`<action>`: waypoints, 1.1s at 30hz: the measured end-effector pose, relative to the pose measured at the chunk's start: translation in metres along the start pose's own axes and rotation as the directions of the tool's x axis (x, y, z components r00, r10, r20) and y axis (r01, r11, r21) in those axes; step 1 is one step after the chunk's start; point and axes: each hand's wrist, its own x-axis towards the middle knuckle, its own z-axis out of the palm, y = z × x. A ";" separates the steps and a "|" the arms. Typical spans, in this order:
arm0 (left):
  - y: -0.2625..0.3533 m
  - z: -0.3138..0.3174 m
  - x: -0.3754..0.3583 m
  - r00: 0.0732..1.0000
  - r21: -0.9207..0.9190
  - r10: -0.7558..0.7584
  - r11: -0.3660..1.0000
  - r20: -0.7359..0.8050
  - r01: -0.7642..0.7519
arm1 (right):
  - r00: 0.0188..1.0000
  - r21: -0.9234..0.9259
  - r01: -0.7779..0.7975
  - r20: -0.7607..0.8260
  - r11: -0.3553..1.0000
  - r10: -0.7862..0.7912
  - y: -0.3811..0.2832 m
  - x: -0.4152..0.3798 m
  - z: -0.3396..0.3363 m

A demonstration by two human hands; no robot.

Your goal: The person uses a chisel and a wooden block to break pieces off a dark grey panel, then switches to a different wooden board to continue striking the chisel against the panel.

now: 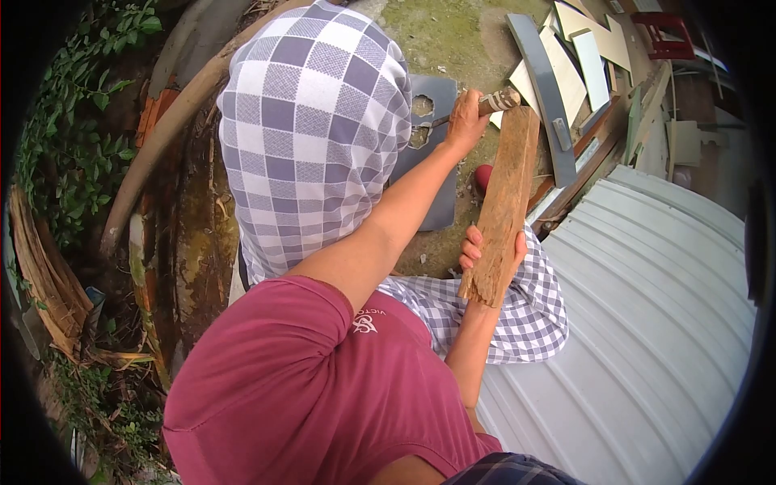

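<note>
My left hand (466,121) is closed round the wooden handle of a chisel (499,101), whose butt end has a pale wrapping. Its thin shaft points left over a grey board (440,190) with two rough-edged holes in it. My right hand (470,246) grips the lower part of a thick, weathered wooden block (508,190), fingers on one side and thumb on the other. The block's far end is right beside the butt of the chisel handle. My bent knee in checked trousers (315,121) hides the left part of the board.
Grey and pale board offcuts (558,97) lie in a heap at the upper right, near a red plastic stool (664,34). Ribbed metal sheeting (630,323) covers the lower right. A rounded red object (483,178) sits behind the block. Leafy plants (73,121) and a curved pole (166,133) are at left.
</note>
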 end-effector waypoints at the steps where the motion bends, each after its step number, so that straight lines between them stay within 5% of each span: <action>1: 0.000 0.000 0.000 1.000 -0.004 0.000 1.000 0.007 0.000 | 0.999 -0.075 0.005 -0.046 0.997 -0.009 -0.001 0.001 0.005; 6: -0.003 -0.001 -0.002 0.999 0.007 -0.027 1.000 0.047 0.027 | 0.983 -0.358 0.110 -0.099 0.927 -0.154 -0.029 0.004 0.050; 12: -0.004 0.006 -0.005 0.998 0.045 0.031 0.998 0.058 -0.034 | 0.859 -0.463 0.510 0.242 0.725 -0.450 -0.092 0.006 0.122; 15: -0.001 0.007 -0.006 0.997 0.032 0.030 0.999 0.071 -0.032 | 0.826 -0.583 0.465 0.013 0.667 -0.564 -0.060 0.030 0.129; 16: -0.001 0.008 -0.006 0.998 0.026 0.038 0.999 0.046 -0.039 | 0.901 -0.613 0.289 -0.086 0.736 -0.425 -0.051 0.038 0.115; 17: -0.002 0.010 -0.006 0.999 0.021 0.048 0.999 0.022 -0.048 | 0.985 -0.489 0.017 -0.139 0.872 -0.097 -0.050 0.047 0.087; 21: -0.010 0.007 -0.015 0.991 0.021 0.056 0.998 0.122 -0.059 | 0.991 -0.452 -0.107 -0.117 0.886 0.061 -0.032 0.040 0.084; 24: -0.002 0.011 -0.011 0.992 0.021 0.092 0.995 0.082 -0.094 | 0.968 -0.608 0.002 -0.198 0.794 -0.154 -0.034 0.035 0.101; 28: -0.006 0.005 -0.007 0.995 0.039 0.032 0.999 0.092 -0.036 | 0.889 -0.668 0.306 -0.053 0.678 -0.454 -0.057 0.017 0.133; 33: -0.009 0.007 -0.003 0.996 0.016 -0.008 1.000 0.089 0.006 | 0.780 -0.692 0.535 0.183 0.485 -0.599 -0.100 -0.010 0.148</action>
